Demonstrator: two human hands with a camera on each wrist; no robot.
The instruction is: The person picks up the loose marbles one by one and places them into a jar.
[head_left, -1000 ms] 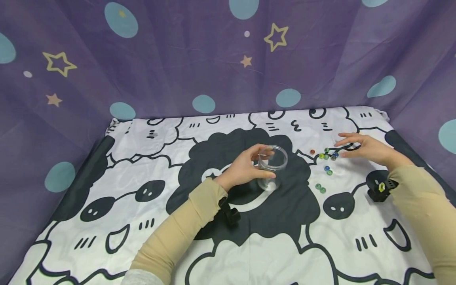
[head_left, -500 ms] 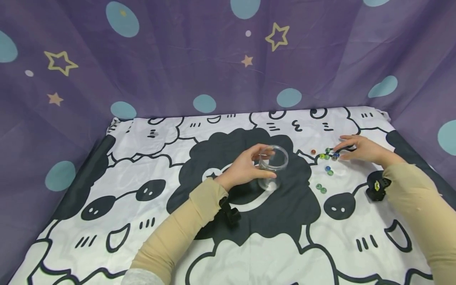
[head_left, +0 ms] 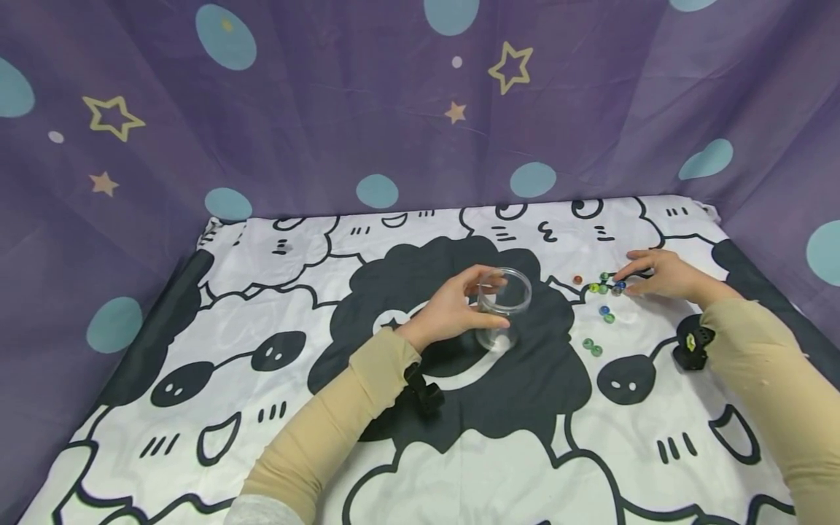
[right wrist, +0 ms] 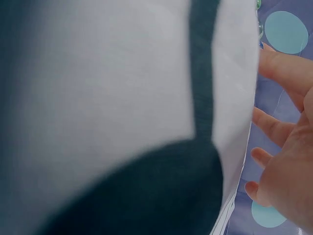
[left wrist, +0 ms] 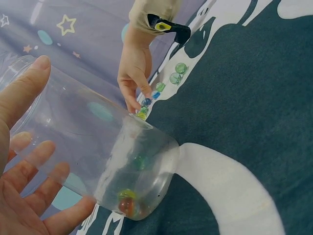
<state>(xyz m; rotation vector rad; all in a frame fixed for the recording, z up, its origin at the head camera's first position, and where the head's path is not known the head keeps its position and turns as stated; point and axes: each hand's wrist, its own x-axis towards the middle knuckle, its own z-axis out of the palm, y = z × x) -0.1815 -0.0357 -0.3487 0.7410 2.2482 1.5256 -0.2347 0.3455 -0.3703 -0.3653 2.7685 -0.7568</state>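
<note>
My left hand (head_left: 453,306) holds a clear plastic jar (head_left: 502,332) upright on the cloth, with fingers and thumb around its upper part. In the left wrist view, a red marble (left wrist: 126,205) and a green marble (left wrist: 140,161) show in or through the jar's lower part; I cannot tell which. At the right, my right hand (head_left: 672,275) has its thumb and forefinger at a blue marble (head_left: 621,284), pinching it within a cluster. Beside it sit a yellow-green marble (head_left: 593,288) and other glass marbles. The right wrist view mostly hides the fingertips' contact.
An orange marble (head_left: 577,280) lies left of the cluster. Nearer are another blue marble (head_left: 604,310) next to a green one, and a pair of green marbles (head_left: 592,347). A black-and-white cartoon cloth (head_left: 459,467) covers the table, with a purple curtain (head_left: 328,109) behind.
My right hand has moved slightly left and down to the cluster, and its thumb and forefinger have closed in on the blue marble. The left hand and jar have stayed in place.
</note>
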